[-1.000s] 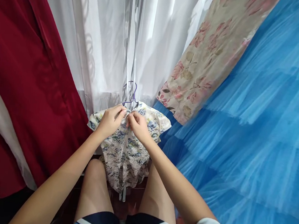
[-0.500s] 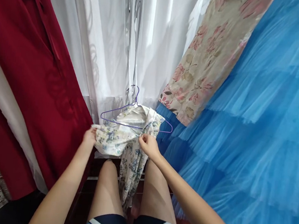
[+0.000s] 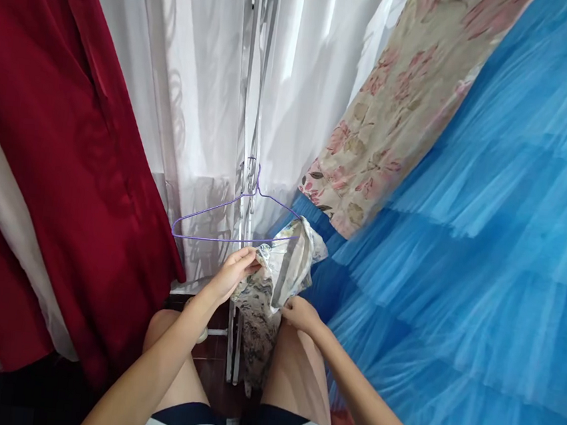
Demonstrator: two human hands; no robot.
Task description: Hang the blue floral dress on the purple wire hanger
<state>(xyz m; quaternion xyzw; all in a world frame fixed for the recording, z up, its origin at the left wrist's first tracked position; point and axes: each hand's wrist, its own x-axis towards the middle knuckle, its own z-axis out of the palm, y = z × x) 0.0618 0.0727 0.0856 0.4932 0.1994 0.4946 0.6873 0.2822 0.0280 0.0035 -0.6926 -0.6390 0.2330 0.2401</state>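
Observation:
A white garment with a blue floral print [image 3: 258,327] hangs from the right end of a purple wire hanger [image 3: 205,238], its lower part dangling between my knees. The hanger's left arm is bare, and its hook is on a white metal stand [image 3: 251,136]. My left hand [image 3: 238,271] pinches the garment's edge below the hanger's bottom bar. Lower and to the right, my right hand [image 3: 298,313] is closed on another edge of the cloth near my thigh. Between the hands the garment's opening shows its pale inside.
Dark red cloth [image 3: 101,175] hangs at the left. Behind the hanger falls a white curtain [image 3: 298,107]. To the right are a beige pink-flowered garment [image 3: 370,147] and a wide blue tulle skirt [image 3: 483,272], close to my right arm.
The garment has come off the hanger's left arm and bunched toward the right end. My left hand has moved right with the cloth; my right hand has moved down and slightly right.

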